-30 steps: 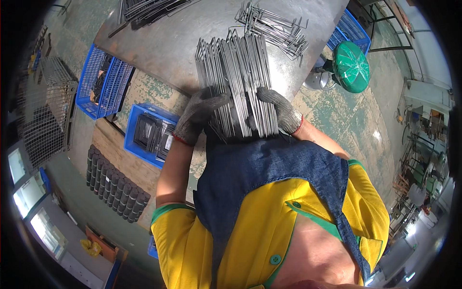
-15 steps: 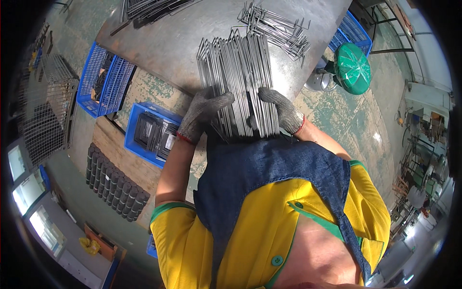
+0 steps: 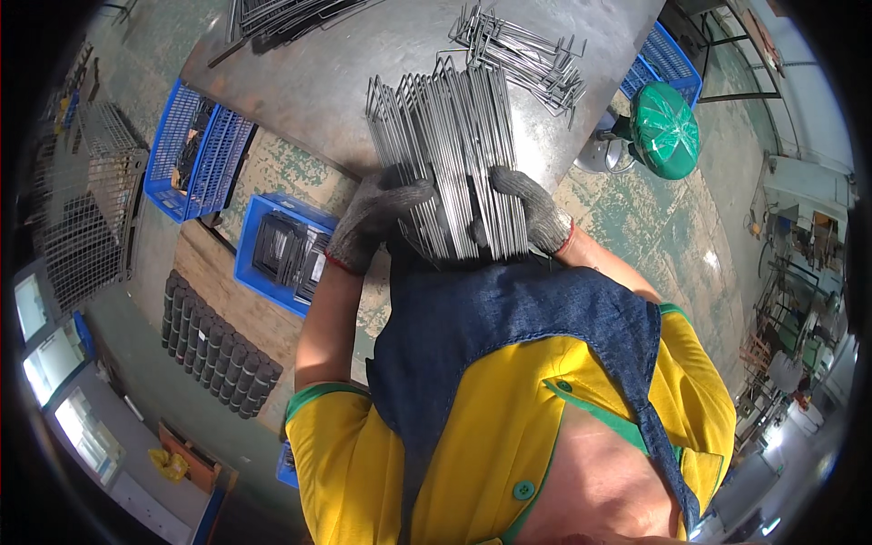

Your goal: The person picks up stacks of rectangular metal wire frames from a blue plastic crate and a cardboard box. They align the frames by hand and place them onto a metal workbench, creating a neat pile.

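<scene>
The grey steel worktable fills the upper middle of the frame, and on it, at centre top, stands the thick bundle of bent grey steel wire frames, its far ends reaching up the frame and its near ends hanging off the table's lower edge toward the person's chest. Compared with a second ago the bundle sits much as it did; what has changed is the grip: the left hand, in a grey knitted glove, has slid its fingers further across the bundle's lower left corner, and the right hand, gloved alike with a red cuff, now curls over the lower right corner. Both hands' fingers are bent closed around the wires' near ends, so the stack is squeezed between them; I judge the pieces are being squared up and gathered, with no lift begun yet. A looser heap of similar wire pieces lies just beyond at upper right. Left of centre, below the table's edge, a blue plastic crate holds dark metal parts. At right is a round green stool seat.
</scene>
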### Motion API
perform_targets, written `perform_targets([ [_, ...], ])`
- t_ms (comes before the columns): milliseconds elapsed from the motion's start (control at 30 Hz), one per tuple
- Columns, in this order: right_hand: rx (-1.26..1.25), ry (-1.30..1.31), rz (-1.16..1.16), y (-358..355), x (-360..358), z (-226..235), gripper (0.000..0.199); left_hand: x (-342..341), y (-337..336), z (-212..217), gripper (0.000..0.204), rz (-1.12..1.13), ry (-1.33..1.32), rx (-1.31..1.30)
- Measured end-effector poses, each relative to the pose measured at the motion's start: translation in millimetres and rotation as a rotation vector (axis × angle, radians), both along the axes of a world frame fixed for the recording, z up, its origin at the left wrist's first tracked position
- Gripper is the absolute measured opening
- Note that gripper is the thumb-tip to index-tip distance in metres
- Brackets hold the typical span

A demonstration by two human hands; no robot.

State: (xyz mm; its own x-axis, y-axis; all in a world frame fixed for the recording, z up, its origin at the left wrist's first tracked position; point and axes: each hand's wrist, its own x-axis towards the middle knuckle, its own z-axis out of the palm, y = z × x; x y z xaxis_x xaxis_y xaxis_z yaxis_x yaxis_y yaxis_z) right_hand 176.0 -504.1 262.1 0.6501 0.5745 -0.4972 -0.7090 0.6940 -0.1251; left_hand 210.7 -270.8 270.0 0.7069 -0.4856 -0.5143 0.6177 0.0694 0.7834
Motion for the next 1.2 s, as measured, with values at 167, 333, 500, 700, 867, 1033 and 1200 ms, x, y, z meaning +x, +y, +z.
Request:
perform_targets([
  [167,-0.255,-0.153,0.006,0,-1,1,0.027,-1,-3,-3,0.034,0.027,-0.165,0.03],
  [333,-0.406,-0.131,0.082,-1,-3,-8,0.027,-6,-9,-14,0.032,0.087,-0.181,0.096],
  [500,-0.221,-0.096,0.065,4,2,16,0.029,-6,-3,-28,0.034,0.019,-0.173,0.206],
  [700,-0.132,0.023,0.014,2,-1,7,0.031,-7,-15,0,0.037,0.043,-0.218,0.184],
  [867,-0.041,0.057,0.027,1,0,7,0.034,-11,-1,-10,0.031,-0.124,-0.756,0.343],
  [1033,-0.026,0.096,-0.003,2,-1,3,0.034,-10,12,-12,0.031,-0.326,-1.329,0.5],
  [1200,-0.016,0.09,0.024,-3,-1,-6,0.034,-9,15,-16,0.031,-0.201,-0.98,0.197],
])
